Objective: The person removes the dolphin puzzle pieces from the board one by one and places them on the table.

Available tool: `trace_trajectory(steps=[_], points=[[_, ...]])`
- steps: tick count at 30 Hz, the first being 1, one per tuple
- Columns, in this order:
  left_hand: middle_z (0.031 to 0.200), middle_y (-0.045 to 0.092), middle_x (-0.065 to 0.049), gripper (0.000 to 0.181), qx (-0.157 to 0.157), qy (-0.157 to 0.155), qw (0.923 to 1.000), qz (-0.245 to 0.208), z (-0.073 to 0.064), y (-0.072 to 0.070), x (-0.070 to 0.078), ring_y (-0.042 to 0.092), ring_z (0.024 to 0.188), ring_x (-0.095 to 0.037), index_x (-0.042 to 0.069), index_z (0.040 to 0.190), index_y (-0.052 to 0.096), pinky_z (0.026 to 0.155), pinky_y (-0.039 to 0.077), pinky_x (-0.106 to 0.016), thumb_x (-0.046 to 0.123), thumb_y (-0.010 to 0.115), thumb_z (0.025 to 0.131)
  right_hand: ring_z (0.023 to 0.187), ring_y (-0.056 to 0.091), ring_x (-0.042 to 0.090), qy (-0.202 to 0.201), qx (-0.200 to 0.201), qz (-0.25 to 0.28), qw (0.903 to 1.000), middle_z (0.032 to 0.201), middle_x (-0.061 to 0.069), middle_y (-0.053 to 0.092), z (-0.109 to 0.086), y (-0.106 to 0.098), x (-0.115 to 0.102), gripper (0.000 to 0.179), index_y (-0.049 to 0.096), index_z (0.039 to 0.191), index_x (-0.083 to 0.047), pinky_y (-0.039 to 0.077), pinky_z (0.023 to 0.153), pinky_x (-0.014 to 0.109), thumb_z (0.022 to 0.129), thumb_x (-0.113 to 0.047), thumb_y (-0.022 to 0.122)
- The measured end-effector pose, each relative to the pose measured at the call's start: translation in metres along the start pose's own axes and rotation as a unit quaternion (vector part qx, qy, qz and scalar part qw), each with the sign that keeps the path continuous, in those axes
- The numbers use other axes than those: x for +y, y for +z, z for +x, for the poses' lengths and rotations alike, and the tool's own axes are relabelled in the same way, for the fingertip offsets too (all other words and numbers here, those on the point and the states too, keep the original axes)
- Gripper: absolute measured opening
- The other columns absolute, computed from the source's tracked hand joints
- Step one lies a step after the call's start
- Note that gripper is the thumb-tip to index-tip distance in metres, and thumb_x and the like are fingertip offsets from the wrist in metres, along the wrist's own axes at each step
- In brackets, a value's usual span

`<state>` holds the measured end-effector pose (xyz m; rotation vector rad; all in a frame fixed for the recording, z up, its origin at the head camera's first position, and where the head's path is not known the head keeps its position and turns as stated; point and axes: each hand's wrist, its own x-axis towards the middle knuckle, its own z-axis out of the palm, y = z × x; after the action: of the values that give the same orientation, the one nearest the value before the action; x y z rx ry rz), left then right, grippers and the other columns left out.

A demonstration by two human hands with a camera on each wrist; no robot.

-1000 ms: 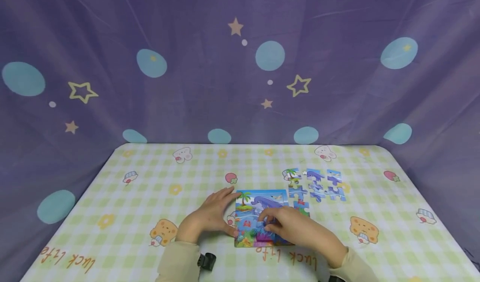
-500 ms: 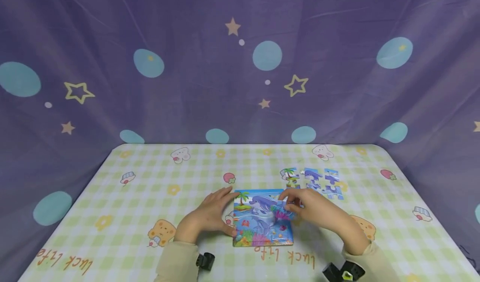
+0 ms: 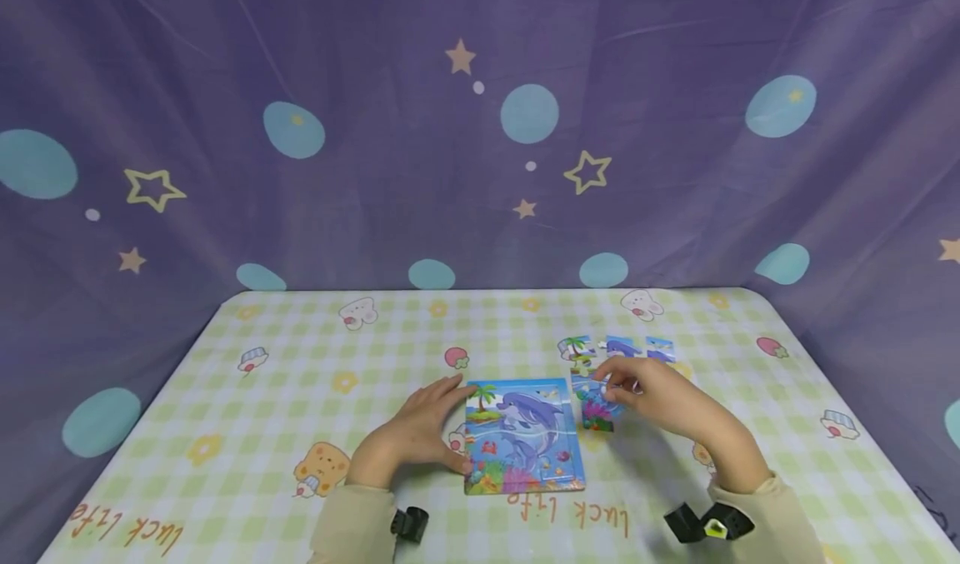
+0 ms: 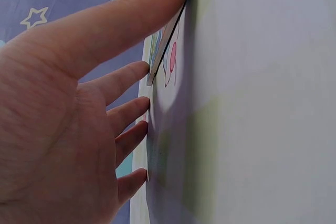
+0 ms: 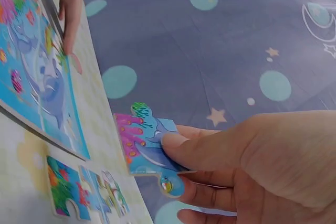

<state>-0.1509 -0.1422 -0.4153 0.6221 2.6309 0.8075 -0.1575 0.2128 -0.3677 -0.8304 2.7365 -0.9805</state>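
Observation:
A flat puzzle board (image 3: 522, 437) printed with dolphins lies on the table. My left hand (image 3: 416, 431) rests at its left side, thumb and index fingertip at the board's edge, fingers stretched out. In the left wrist view the fingers (image 4: 128, 114) reach down along the tablecloth. My right hand (image 3: 667, 397) is right of the board and pinches a puzzle piece (image 5: 137, 142) between thumb and fingers. That piece shows pink coral, part of a dolphin and a rounded tab. In the head view the right hand partly hides the loose pieces behind it.
Several loose puzzle pieces (image 3: 621, 346) are laid out in columns beyond the right hand. Close to the board's right edge are joined pieces (image 5: 63, 184) with green and red coral. A patterned cloth covers the table (image 3: 322, 364); a purple curtain (image 3: 375, 131) hangs behind it.
My right hand has lifted the coral piece off the board and carried it rightward and away, toward the loose pieces. The left hand stays at the board's edge. The head view shifts slightly.

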Motion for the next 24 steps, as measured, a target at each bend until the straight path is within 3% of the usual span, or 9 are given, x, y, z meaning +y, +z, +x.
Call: trace_trajectory(steps=[8,24], points=[[0.160,0.024,-0.018,0.109,0.000,0.003,1.0000,0.003,0.000,0.000,0.000,0.019,0.146,-0.041,0.008,0.150,0.040,0.119,0.011,-0.059,0.040,0.093,0.061,0.078,0.058,0.010,0.015,0.004,-0.012,0.9998,0.087,-0.006,0.066,-0.003,-0.007,0.014,0.014,0.069,0.105,-0.007,0.052,0.069,0.031,0.092,-0.004,0.067],[0.161,0.024,-0.018,0.110,0.002,-0.004,1.0000,0.000,0.001,0.001,0.001,0.019,0.147,-0.041,0.008,0.151,0.040,0.119,0.011,-0.058,0.039,0.094,0.060,0.074,0.061,0.011,0.048,-0.026,-0.002,0.9985,0.082,-0.003,0.066,-0.008,-0.010,0.032,0.012,0.069,0.102,-0.006,0.053,0.064,0.030,0.090,-0.002,0.069]])
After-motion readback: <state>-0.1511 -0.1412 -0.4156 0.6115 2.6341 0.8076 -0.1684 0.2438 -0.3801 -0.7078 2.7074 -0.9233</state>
